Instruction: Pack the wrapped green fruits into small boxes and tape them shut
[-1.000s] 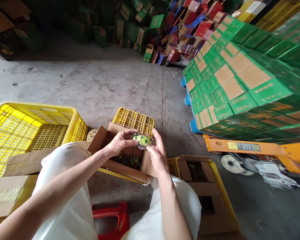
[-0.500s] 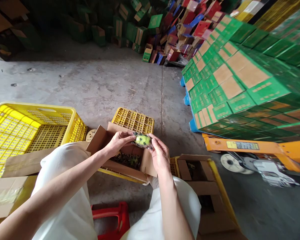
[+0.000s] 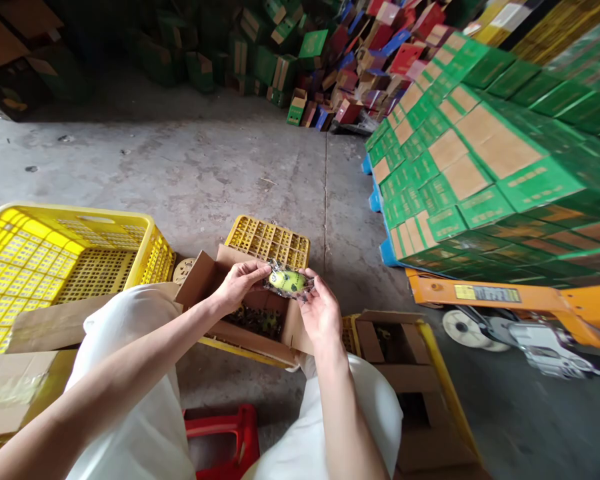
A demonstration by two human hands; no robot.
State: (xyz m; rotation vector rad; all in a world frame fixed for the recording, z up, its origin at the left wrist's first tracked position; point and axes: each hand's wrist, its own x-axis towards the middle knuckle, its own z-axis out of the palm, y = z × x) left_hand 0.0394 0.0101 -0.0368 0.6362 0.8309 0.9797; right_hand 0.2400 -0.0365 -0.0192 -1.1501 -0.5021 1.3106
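Note:
A green fruit in a clear plastic wrapper with dark print [image 3: 287,281] is held up over an open cardboard box [image 3: 254,338]. My left hand [image 3: 243,283] pinches the left end of the wrapper between thumb and fingers. At the other end, my right hand [image 3: 321,308] has its fingers bent around the wrapper's edge, palm turned up. Inside the box lie several dark, patterned wrapped pieces [image 3: 263,320]; my hands and the box flaps hide part of them. The box rests on an upturned yellow crate [image 3: 274,238].
A large yellow crate [image 3: 149,230] stands at left. At right are more open cartons [image 3: 417,373], an orange pallet jack [image 3: 460,291] and stacked green boxes [image 3: 445,180] on a blue pallet [image 3: 387,253]. Part of a red stool [image 3: 247,443] shows below. Loose boxes [image 3: 350,80] pile up behind.
The wrapped fruit has turned slightly in my hands, its right end now a little lower. The fingers of my right hand have loosened and the palm shows more.

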